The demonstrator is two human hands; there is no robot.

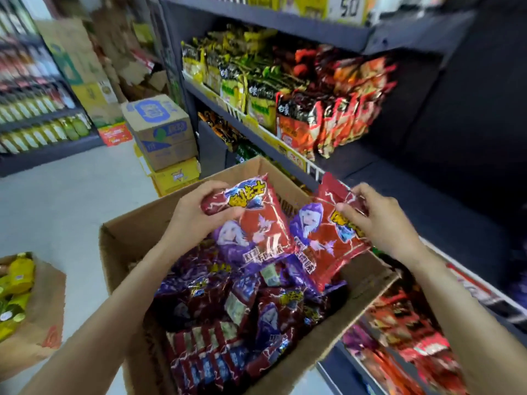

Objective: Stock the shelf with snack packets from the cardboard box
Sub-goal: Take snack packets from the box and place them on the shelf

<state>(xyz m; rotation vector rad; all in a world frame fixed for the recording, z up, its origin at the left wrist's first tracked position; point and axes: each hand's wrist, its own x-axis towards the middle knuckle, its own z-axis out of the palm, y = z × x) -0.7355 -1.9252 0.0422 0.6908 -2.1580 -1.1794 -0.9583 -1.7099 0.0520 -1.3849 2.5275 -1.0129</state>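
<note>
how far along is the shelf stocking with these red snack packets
Early to midway, at a guess. Done: the dark metal shelf already holds rows of packets. In hand: the left hand and right hand each grip one red snack packet. Left: the open cardboard box remains mostly full.

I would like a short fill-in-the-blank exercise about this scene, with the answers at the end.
1. Each hand grips one ____ packet: the left hand holds the left packet and the right hand the right packet.
2. Both packets are held above the open cardboard ____.
3. The box is ____ of more packets.
4. The shelf stands to the person's ____.

Answers: red; box; full; right
</note>
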